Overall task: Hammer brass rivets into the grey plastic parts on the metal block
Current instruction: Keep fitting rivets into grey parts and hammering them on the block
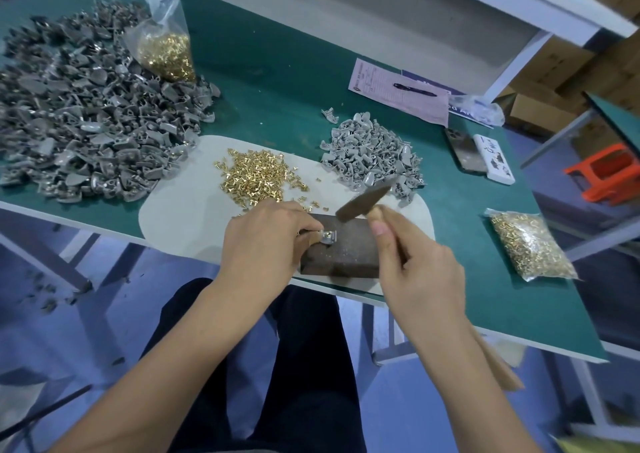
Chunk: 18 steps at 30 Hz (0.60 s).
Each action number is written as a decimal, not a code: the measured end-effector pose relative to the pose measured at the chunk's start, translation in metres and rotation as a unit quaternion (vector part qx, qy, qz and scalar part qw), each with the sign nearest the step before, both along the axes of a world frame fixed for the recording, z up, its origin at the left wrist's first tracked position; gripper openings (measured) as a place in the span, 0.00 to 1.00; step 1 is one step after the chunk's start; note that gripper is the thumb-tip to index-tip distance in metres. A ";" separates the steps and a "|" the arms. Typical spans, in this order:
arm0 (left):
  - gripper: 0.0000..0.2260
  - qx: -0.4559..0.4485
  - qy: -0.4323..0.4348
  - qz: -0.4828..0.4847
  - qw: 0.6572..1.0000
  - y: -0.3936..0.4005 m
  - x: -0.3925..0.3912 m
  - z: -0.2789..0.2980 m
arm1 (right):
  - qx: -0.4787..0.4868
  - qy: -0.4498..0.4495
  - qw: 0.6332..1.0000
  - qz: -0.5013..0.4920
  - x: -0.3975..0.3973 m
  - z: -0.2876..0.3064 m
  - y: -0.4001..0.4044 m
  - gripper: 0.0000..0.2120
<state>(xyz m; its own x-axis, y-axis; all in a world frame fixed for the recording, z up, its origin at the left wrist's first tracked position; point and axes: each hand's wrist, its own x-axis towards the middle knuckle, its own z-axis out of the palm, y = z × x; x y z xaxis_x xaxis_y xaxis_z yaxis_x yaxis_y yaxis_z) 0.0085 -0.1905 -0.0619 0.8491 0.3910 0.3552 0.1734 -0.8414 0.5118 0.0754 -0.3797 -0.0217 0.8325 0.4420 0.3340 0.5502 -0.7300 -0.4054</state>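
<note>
A green table [277,71] with a white edge stands on a shiny blue floor [114,314]. Behind it is a white shelf frame [512,57]. Brown cardboard boxes [568,71] are stacked at the right. An orange plastic stool [604,173] sits on the floor near them. The light is soft and even.

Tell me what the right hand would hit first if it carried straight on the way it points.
Probably the hammer's own head ahead of the right hand, then the small grey-part pile beyond; depth is unclear.
</note>
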 end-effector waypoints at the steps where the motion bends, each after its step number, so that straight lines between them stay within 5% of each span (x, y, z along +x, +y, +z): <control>1: 0.03 -0.001 0.002 0.001 1.000 0.000 0.000 0.001 | -0.036 0.005 0.999 0.010 -0.002 -0.002 0.000 0.14; 3: 0.04 0.002 0.008 0.003 1.000 0.000 0.000 0.002 | -0.069 0.000 0.998 0.011 -0.002 -0.002 -0.001 0.15; 6: 0.07 0.005 0.015 0.001 1.000 -0.001 0.001 0.003 | 0.021 0.002 1.000 -0.014 -0.003 -0.003 -0.002 0.13; 10: 0.04 0.004 0.017 -0.006 1.000 0.000 0.000 0.003 | -0.042 -0.008 0.999 0.012 -0.005 -0.005 0.001 0.16; 13: 0.03 0.009 0.016 -0.001 1.000 0.000 0.000 0.000 | 0.025 0.010 1.000 -0.008 -0.005 -0.004 0.003 0.16; 18: 0.06 0.020 0.017 -0.006 1.000 0.001 0.001 0.001 | -0.047 0.019 0.999 -0.013 -0.002 0.004 -0.003 0.12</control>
<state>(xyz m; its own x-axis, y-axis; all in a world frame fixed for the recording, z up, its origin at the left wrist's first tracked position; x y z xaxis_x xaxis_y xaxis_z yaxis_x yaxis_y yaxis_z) 0.0096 -0.1896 -0.0611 0.8656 0.3662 0.3417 0.1794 -0.8637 0.4711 0.0733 -0.3825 -0.0176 0.8551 0.4485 0.2600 0.5166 -0.7791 -0.3551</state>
